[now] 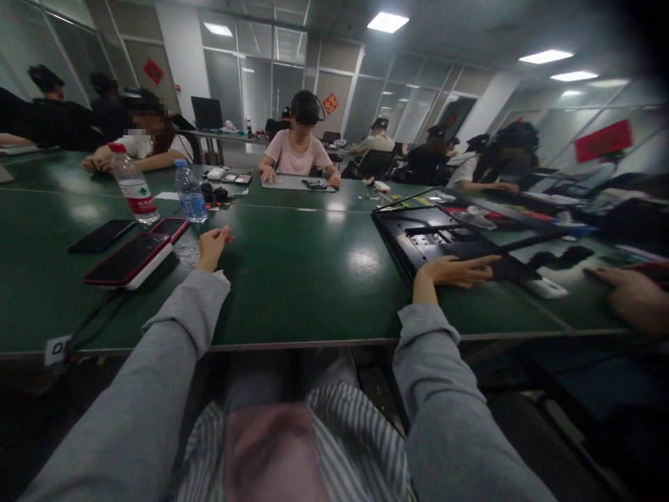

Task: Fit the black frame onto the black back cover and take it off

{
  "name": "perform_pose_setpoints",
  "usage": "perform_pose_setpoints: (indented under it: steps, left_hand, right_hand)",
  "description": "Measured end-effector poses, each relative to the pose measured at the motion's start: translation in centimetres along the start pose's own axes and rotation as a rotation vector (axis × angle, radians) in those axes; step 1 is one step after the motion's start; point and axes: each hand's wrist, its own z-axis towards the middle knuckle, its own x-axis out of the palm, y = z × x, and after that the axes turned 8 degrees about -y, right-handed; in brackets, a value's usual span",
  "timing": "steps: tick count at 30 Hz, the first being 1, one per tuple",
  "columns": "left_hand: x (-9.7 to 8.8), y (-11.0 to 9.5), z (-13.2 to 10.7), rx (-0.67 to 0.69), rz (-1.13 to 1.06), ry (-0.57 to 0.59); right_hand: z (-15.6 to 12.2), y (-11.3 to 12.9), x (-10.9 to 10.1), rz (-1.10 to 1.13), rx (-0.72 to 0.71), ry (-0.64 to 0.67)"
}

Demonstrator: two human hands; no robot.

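Black, flat, rectangular panel with a recessed, metal-dotted back [444,233]: lies on the bench, at and beyond the right hand [456,272], set askew. Looks like the handling/positioning stage, my read only. Right hand is wide, fingers stretched along the panel's near side, no closed grip visible; can't tell how much of the panel's weight it bears, if any. Slim black bar [533,240] runs off just past the right fingertips; can't tell if it's part of the panel.

Left hand [213,249] is narrow, fingers curled, well apart from the panel. Too blurred to tell if something small is pinched.

Next move, if the panel gets lifted or turned: wants a firmer hold, likely left hand across to the panel's left edge.

Room: bare green bench [308,279] between the hands, best space for a swing. Bench edge sits bodyward of both hands, so don't drag the panel that way. Right side is tight: small white block [551,287] just beside the panel, another person's hand [635,296] further right of the right hand. Beyond the left hand: clear blue-capped plastic bottle [191,197], tippable. Left of it: red-rimmed black phone [128,259].
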Motion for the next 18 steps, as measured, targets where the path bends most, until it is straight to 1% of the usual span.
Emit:
perform_pose_setpoints:
  steps: [1,3,7,8,10,12,13,15,18]
  left_hand:
    - [0.0,0.0,0.0,0.004,-0.006,0.0]
    - [-0.1,-0.1,-0.1,0.012,-0.012,-0.001]
    - [-0.2,-0.3,-0.4,0.013,-0.027,-0.002]
    - [-0.2,-0.3,-0.4,0.011,-0.037,-0.003]
    - [-0.2,-0.3,-0.5,0.008,-0.051,-0.004]
    - [-0.2,-0.3,-0.5,0.014,-0.046,-0.006]
    - [-0.1,-0.2,-0.4,0.023,-0.038,-0.01]
    - [-0.1,-0.1,-0.2,0.051,-0.012,-0.031]
    - [0.0,0.1,0.1,0.078,0.017,-0.069]
  right_hand:
    - [-0.5,0.4,-0.2,0.031,-0.049,-0.016]
    - [-1.5,1.1,-0.6,0.098,-0.224,0.023]
    - [-3.3,2.2,-0.9,0.152,-0.548,0.235]
    - [-3.7,2.4,-0.9,0.16,-0.611,0.283]
    - [-4.5,2.8,-0.8,0.174,-0.703,0.336]
    - [-5.2,3.2,-0.7,0.195,-0.744,0.359]
    - [-5.5,3.3,-0.6,0.208,-0.742,0.366]
    - [-6.2,3.5,-0.5,0.239,-0.706,0.392]
    - [-7.0,3.2,0.1,0.296,-0.625,0.468]
